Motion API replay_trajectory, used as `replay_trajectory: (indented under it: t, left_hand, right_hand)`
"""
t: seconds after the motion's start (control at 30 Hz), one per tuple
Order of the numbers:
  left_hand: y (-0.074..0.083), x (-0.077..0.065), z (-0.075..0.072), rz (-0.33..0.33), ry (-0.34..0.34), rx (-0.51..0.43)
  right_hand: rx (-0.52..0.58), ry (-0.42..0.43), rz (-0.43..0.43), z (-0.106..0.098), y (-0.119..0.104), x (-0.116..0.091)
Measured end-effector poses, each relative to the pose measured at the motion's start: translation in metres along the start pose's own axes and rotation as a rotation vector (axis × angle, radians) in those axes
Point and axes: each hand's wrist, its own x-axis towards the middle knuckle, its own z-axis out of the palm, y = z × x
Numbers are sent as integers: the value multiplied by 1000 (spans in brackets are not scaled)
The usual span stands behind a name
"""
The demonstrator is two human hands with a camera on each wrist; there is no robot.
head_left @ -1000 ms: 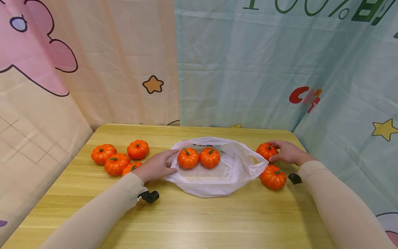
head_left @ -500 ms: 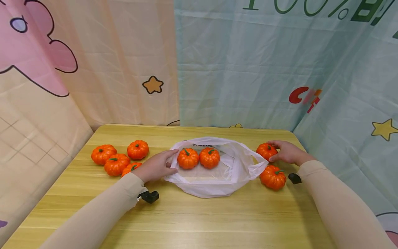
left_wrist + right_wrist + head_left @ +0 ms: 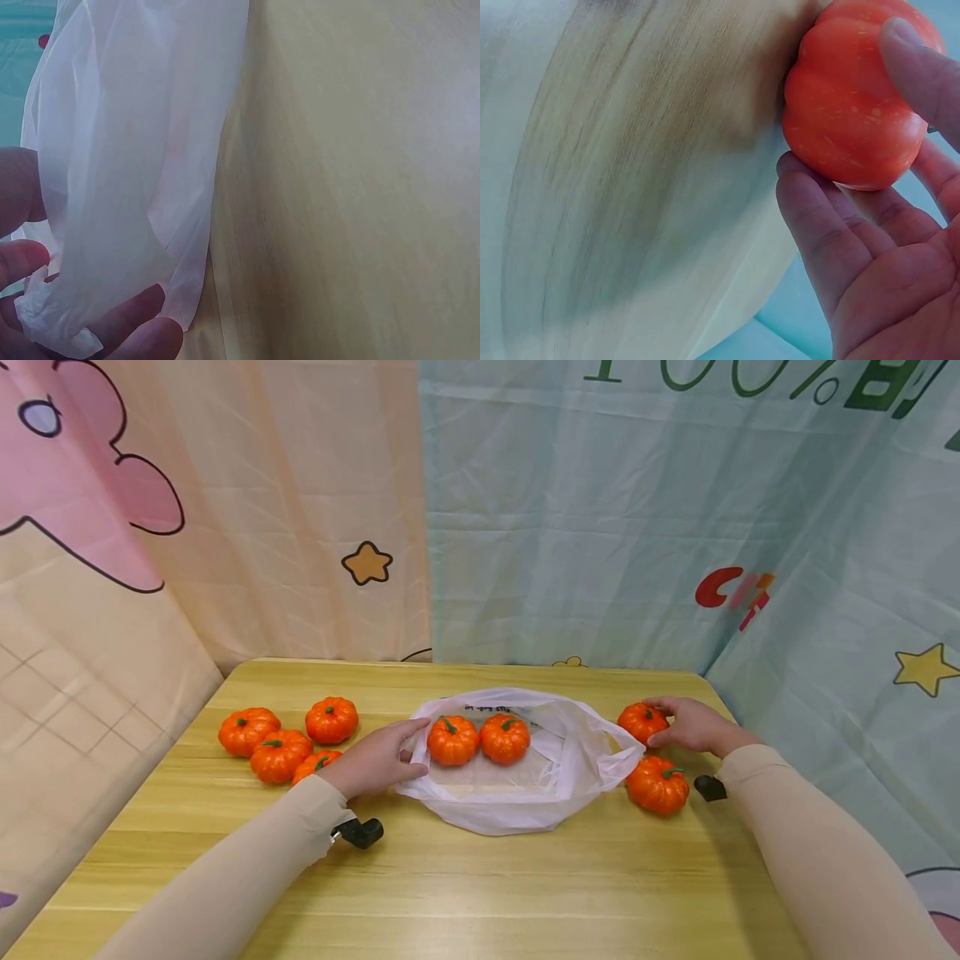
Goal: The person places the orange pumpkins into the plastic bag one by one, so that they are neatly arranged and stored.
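A white plastic bag [image 3: 491, 818] lies with its mouth spread on the wooden table, two small orange pumpkins [image 3: 453, 742] inside it. My left hand [image 3: 378, 760] holds the bag's left side; in the left wrist view the thin plastic [image 3: 127, 150] passes between thumb and fingers [image 3: 131, 315]. At the far right, my right hand [image 3: 693, 727] grips another small pumpkin [image 3: 640, 723] from its right side. The right wrist view has the thumb on top of that pumpkin [image 3: 847, 90] and the fingers along its side. Just nearer stands one more pumpkin [image 3: 657, 787], beside the bag's right handle.
Several pumpkins [image 3: 281, 756] cluster on the left of the table [image 3: 480, 902], one partly hidden behind the left hand. Printed cloth [image 3: 570, 527] hangs behind the table and along both sides. A black camera mount [image 3: 360, 833] juts from the left wrist.
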Motion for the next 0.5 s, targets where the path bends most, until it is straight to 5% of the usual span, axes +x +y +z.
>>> replay_trajectory:
  t: [0.5]
  left_hand:
    - [0,1,-1,20,10,15]
  right_hand:
    - [106,92,-6,-34,-23,-17]
